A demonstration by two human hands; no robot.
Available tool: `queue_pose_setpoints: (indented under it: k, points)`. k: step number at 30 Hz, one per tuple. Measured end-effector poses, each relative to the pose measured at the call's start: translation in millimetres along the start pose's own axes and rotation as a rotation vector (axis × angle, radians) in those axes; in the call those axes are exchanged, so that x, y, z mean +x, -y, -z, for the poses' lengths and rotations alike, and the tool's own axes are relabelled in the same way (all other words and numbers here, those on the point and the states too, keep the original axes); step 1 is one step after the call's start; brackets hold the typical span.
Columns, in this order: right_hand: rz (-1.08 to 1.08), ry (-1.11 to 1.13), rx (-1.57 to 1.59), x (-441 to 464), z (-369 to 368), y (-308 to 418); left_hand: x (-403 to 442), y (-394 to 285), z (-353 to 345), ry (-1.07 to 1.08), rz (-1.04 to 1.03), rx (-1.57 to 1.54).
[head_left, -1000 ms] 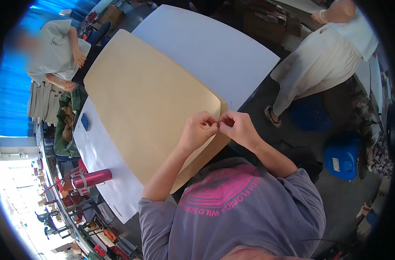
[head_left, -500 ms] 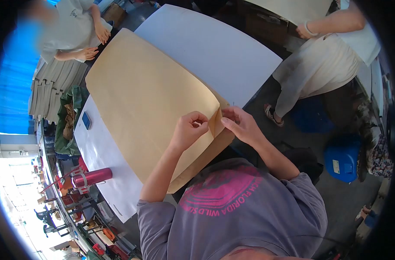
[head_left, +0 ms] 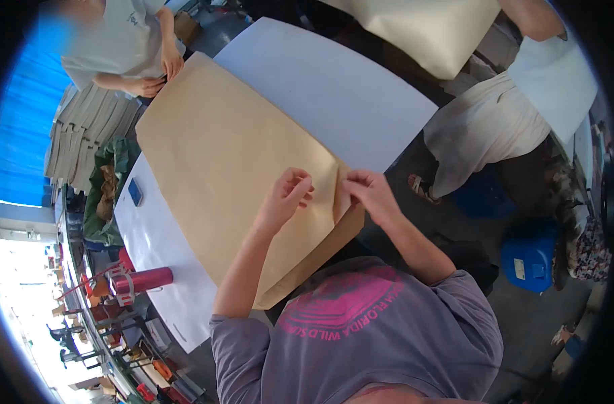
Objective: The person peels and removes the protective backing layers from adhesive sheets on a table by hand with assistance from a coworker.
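The right hand (head_left: 373, 194) has thumb and fingertips clamped on the folded edge at the near right corner of the tan sheet (head_left: 233, 148). Just left of it, the left hand (head_left: 286, 196) hovers over the same sheet, its fingers loosely curled and apart, holding nothing visible.

The tan sheet lies across the middle of the surface, over white sheeting that shows on both sides: a white panel (head_left: 334, 84) at the far right and a glossy white sheet (head_left: 152, 232) at the left. On the glossy sheet, a blue phone (head_left: 135, 192) lies near the tan sheet's left edge, and a pink bottle (head_left: 149, 280) is nearer.

At the far left, a person (head_left: 122, 40) has both hands by the tan sheet's far corner. Beside them are stacked grey pieces (head_left: 88, 131) and a green bag (head_left: 122, 158). At the far right, another person (head_left: 556, 74) is near a large cream sheet (head_left: 431, 30); a blue container (head_left: 530, 254) sits on the floor at right.
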State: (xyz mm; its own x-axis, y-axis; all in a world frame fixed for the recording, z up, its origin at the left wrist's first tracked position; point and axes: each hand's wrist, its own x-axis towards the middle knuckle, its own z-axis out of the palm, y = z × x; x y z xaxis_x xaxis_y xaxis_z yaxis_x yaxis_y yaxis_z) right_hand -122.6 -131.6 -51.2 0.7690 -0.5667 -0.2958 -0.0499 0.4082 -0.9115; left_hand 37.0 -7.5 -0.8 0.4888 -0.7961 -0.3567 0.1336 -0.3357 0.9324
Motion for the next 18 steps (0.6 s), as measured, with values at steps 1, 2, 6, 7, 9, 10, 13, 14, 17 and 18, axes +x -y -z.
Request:
queue_pose_setpoints:
  k: [1,2,6,7,9,10,13,14,17,18]
  points:
    - [-0.005,-0.016,-0.178,-9,-8,14,-1,3,-5,-0.029,-0.122,0.183]
    - [-0.013,-0.039,-0.357,-14,-12,24,-2,9,-10,-0.058,-0.247,0.361]
    - [0.126,0.035,-0.354,-13,-18,16,-17,-5,-35,-0.124,-0.296,0.573]
    - [0.186,0.039,-0.369,-12,-19,17,-15,-1,-34,-0.181,-0.327,0.519]
    - [0.171,0.081,-0.268,-6,-18,11,-7,9,-20,-0.113,-0.26,0.466]
    - [0.095,0.084,-0.133,-5,-17,7,-6,12,-14,-0.087,-0.221,0.441]
    - [-0.059,0.113,0.213,4,-14,-6,-5,8,-3,-0.086,-0.1,0.052]
    - [-0.057,0.109,0.21,5,-9,-10,-5,9,2,-0.106,-0.086,-0.018]
    - [-0.052,0.106,0.233,4,1,-6,-1,16,18,-0.156,-0.077,-0.168]
    - [-0.053,0.118,0.259,3,4,-5,0,19,26,-0.174,-0.092,-0.18]
